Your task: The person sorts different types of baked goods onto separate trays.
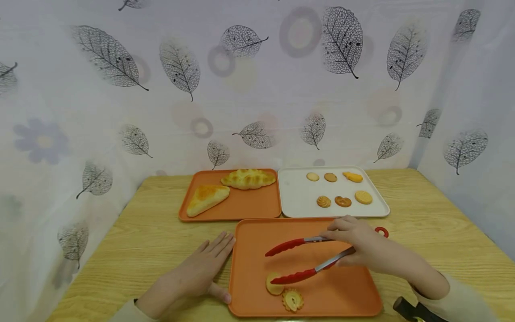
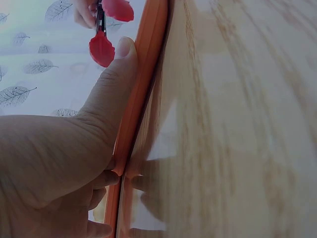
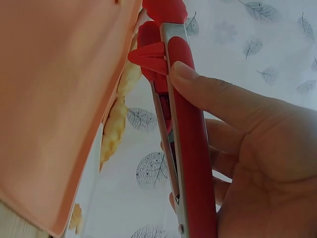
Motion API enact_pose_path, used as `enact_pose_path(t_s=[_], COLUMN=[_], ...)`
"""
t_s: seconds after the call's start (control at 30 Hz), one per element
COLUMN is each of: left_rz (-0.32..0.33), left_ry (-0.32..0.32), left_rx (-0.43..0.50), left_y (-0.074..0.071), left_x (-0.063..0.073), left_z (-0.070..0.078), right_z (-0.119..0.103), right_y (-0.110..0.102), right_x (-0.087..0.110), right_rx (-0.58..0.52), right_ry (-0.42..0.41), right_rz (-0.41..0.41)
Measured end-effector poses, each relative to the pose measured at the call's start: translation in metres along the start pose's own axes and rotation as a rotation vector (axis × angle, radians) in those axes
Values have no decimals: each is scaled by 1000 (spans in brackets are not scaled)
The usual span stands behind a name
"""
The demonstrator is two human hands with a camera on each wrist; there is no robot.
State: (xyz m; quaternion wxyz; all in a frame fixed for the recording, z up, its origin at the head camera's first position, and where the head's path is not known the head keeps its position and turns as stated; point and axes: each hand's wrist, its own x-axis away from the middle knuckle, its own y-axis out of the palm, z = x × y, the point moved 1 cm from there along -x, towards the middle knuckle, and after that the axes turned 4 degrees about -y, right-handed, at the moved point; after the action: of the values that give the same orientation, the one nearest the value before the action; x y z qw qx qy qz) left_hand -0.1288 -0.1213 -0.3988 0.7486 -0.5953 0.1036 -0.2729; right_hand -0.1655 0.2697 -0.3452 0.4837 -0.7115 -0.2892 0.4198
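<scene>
My right hand grips a pair of red-tipped metal tongs above the near orange tray. The tongs' arms are spread apart, with their tips pointing left. Beneath the lower tip lies a round plain cookie, partly covered by it in the head view. Beside that sits a scalloped cookie. In the right wrist view, the thumb presses along the tongs' red handle. My left hand lies with its fingers straight at the tray's left edge, thumb at the rim.
Behind, another orange tray bears a triangular pastry and a long braided bread. Next to it a white tray holds several small cookies, among them a pretzel-shaped one. A black object is at the lower right.
</scene>
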Motion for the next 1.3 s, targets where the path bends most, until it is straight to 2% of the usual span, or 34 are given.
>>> enact_pose_path(t_s=[0.33,0.57,0.9,1.3], left_rz=[-14,-16,-11,-25], left_ry=[-12,-13,-18,-14], left_rx=[7,1,4,26], left_y=[0,1,-1,-2], left_x=[-1,-1,1,4], left_z=[2,2,5,3], right_z=[-12,-11,-5,-10], right_y=[8,7,4,1], right_x=[-3,-3,-2,-3], right_rx=[22,48,62,99], right_ry=[-50,63,76,119], right_rz=[-16,-78,-87,-80])
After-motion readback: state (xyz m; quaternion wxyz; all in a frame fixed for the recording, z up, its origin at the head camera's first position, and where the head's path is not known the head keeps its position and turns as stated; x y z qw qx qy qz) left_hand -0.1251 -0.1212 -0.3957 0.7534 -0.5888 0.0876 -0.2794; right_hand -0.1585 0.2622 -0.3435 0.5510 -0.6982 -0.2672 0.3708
